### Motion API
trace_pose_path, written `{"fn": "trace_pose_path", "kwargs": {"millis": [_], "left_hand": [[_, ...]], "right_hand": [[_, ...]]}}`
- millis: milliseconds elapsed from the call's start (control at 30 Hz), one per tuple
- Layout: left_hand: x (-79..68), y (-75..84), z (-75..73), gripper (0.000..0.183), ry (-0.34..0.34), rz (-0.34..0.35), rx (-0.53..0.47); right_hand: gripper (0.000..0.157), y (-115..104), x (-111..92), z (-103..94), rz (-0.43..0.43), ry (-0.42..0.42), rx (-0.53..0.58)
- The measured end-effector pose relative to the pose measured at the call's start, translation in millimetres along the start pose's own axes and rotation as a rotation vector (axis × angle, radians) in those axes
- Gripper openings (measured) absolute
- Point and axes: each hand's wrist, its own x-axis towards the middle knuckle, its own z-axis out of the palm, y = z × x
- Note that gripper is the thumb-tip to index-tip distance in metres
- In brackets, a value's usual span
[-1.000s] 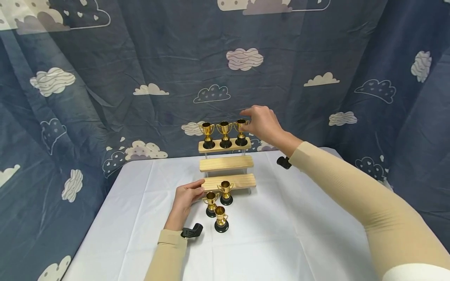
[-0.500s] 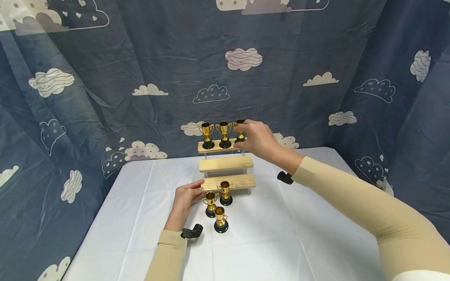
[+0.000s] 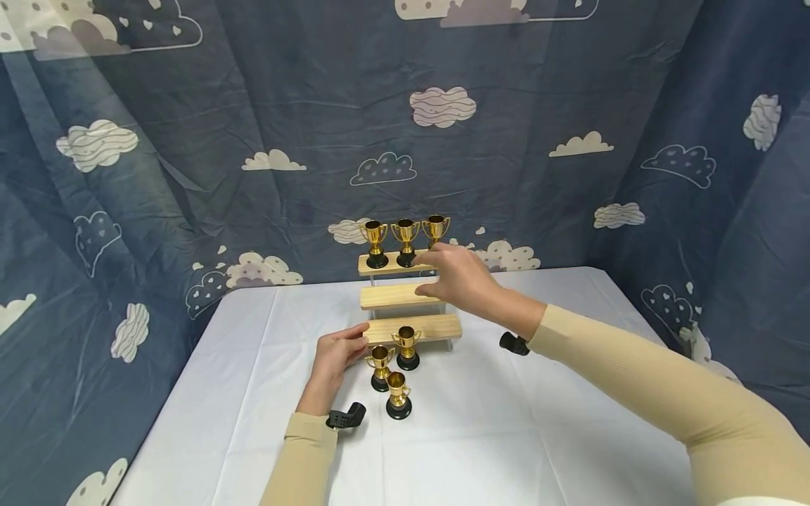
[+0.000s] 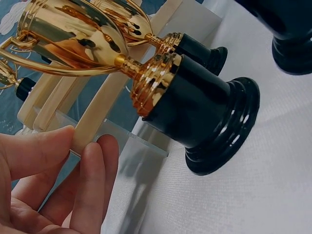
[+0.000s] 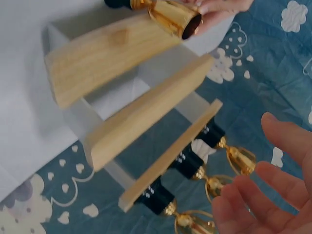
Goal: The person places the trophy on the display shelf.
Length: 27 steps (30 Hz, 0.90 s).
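A three-step display stand with wooden boards and clear supports stands on the table. My left hand (image 3: 329, 362) pinches the left end of its lowest board (image 3: 436, 325); the left wrist view shows thumb and fingertips at that board end (image 4: 92, 117). My right hand (image 3: 465, 277) holds nothing, its fingers loosely bent, and overlaps the right ends of the two upper boards in the head view. Three gold trophy cups with black bases stand on the top board: left (image 3: 375, 235), middle (image 3: 405, 235) and right (image 3: 436, 226), whose base is hidden behind the right hand.
Three more trophy cups stand on the white tablecloth (image 3: 468, 436) before the stand: one close to the lowest board (image 3: 407, 344), one beside the left hand (image 3: 380, 362), one nearer the front (image 3: 397, 393). A dark blue cloud-print curtain (image 3: 506, 176) hangs behind.
My right hand has come down from beside the right cup on the top board to the level of the middle board. The left hand stays at the lowest board.
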Motion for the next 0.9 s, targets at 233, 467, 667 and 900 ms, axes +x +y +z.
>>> {"fn": "trace_pose_path", "kwargs": {"millis": [233,467,667,900], "left_hand": [[0.8,-0.3,-0.3,0.036,-0.003,-0.002,-0.004],[1.7,-0.8,-0.6,0.034,-0.004,-0.001,-0.005],[2.1,-1.0,-0.8,0.034,-0.001,-0.001,-0.009],[0.5,-0.1,-0.9,0.034,-0.001,0.001,-0.011]], "right_hand": [[0.054,-6.2,-9.0,12.4,-0.023,-0.014,0.028],[0.048,-10.8,-14.3,21.0,-0.043,-0.017,0.042],[0.049,-12.9,-18.2,29.1,-0.046,-0.046,0.054],[0.049,-14.9,-22.0,38.4,-0.026,-0.086,0.058]]}}
